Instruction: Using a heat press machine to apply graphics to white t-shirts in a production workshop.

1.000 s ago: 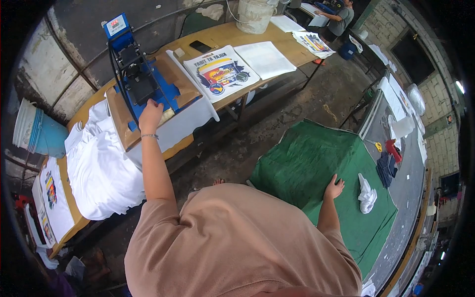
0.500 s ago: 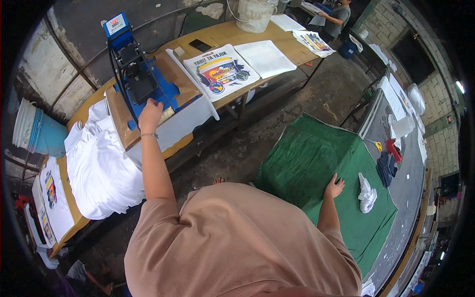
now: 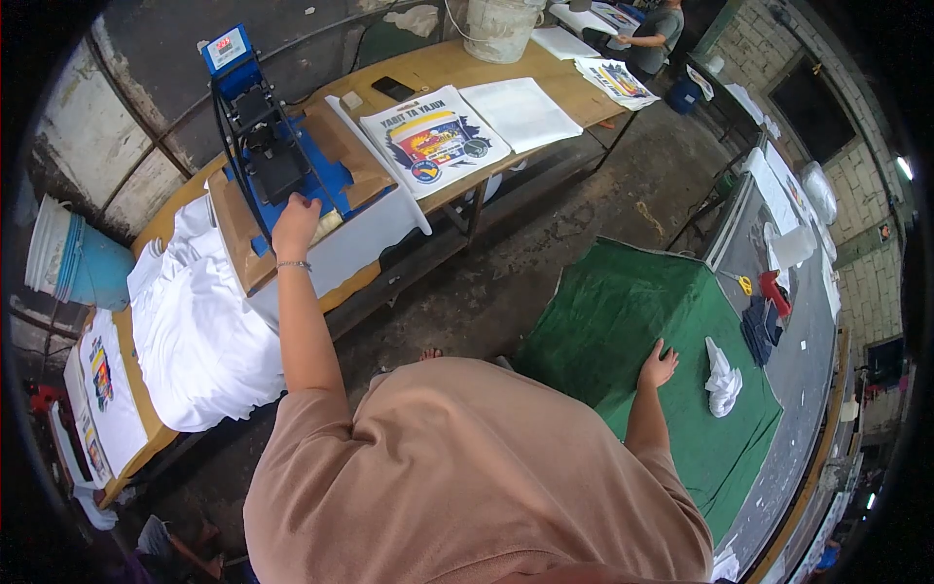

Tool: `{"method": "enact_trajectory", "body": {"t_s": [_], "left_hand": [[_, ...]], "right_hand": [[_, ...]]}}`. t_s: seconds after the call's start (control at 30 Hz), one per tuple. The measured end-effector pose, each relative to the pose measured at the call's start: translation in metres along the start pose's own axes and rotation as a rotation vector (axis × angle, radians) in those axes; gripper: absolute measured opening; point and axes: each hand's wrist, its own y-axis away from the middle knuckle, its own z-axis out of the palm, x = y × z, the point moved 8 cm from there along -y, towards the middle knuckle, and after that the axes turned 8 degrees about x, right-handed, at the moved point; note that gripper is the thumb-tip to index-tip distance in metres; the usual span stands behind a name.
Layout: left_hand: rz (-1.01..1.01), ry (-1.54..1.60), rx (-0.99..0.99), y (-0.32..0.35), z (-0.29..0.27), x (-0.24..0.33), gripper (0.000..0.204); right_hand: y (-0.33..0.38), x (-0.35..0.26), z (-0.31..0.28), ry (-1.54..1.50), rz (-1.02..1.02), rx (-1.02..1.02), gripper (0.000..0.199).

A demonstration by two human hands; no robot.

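Note:
On the table to my left stands a blue and black heat press (image 3: 277,165) with a small display box at its top. My left hand (image 3: 295,229) is closed at the front of the press, around its handle, which the fingers mostly hide. Brown paper (image 3: 352,146) and white fabric (image 3: 407,206) lie beneath the press. At my right, my right hand (image 3: 660,366) rests on a green cloth (image 3: 623,321) draped over another table. Its fingers are stretched out and hold nothing. A crumpled white cloth (image 3: 722,380) lies just right of that hand.
White shirts (image 3: 199,341) are heaped left of the press. Printed sheets (image 3: 433,141), a phone (image 3: 393,89) and a white bucket (image 3: 501,29) sit along the table. Yellow scissors (image 3: 744,284) and dark folded fabric (image 3: 759,331) lie beyond the green cloth. Another person (image 3: 662,39) is at the back.
The hanging far edge of the green cloth has shifted slightly toward me. At the back, the other person's arm and sheet have moved. Both my hands stay where they were.

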Motion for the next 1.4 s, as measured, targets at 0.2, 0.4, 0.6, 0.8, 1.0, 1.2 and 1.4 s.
{"method": "enact_trajectory", "body": {"t_s": [0.2,0.4,0.6,0.8,1.0,1.2,1.4], "left_hand": [[-0.019,-0.001,-0.032,0.0006,0.0009,-0.0006,0.044],[-0.004,0.017,-0.001,0.0010,-0.0014,0.0006,0.044],[-0.028,-0.026,-0.069,0.0000,0.0029,-0.0004,0.046],[-0.017,-0.018,-0.058,0.0000,0.0026,-0.0002,0.046],[-0.011,-0.043,-0.070,0.0009,0.0028,0.0005,0.047],[-0.023,-0.037,-0.060,0.0031,-0.0003,0.0029,0.047],[-0.020,-0.039,-0.043,0.0044,-0.0030,0.0047,0.049]], "right_hand": [[0.0008,-0.0014,-0.0012,-0.012,0.003,-0.001,0.070],[0.0008,-0.0019,-0.0021,-0.004,-0.006,0.003,0.071],[0.0001,-0.0006,-0.0005,-0.004,-0.007,0.009,0.071],[0.0000,0.0005,0.0003,-0.010,0.002,0.008,0.071],[-0.0002,0.0009,0.0004,-0.022,0.000,0.009,0.070],[-0.0002,0.0004,0.0002,-0.019,0.005,-0.003,0.070],[0.0005,-0.0011,-0.0016,-0.015,0.015,-0.013,0.070]]}}
